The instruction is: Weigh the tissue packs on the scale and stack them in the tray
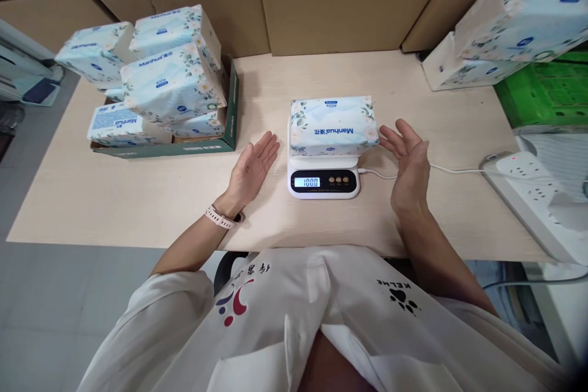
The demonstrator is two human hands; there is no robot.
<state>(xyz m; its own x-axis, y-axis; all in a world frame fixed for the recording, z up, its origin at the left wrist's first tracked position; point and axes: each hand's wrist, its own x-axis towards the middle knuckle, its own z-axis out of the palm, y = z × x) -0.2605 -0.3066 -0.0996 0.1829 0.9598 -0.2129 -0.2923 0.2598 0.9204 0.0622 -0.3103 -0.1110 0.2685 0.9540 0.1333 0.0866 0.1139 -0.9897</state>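
Observation:
A pack of tissues (333,125) with a floral print lies flat on a white digital scale (324,192), whose lit display seems to read 100.0. My left hand (253,168) is open to the left of the scale, palm turned inward, apart from the pack. On the other side my right hand (405,162) is open, fingers spread, its fingertips close to the pack's right end; whether they touch it I cannot tell. Neither hand holds anything.
A green-edged carton (197,146) at left holds several tissue packs (172,84). More packs (528,15) are stacked at the back right beside a green crate (546,93). A white cable (454,169) runs from the scale toward a power strip (533,180). Cardboard (335,0) stands behind the table.

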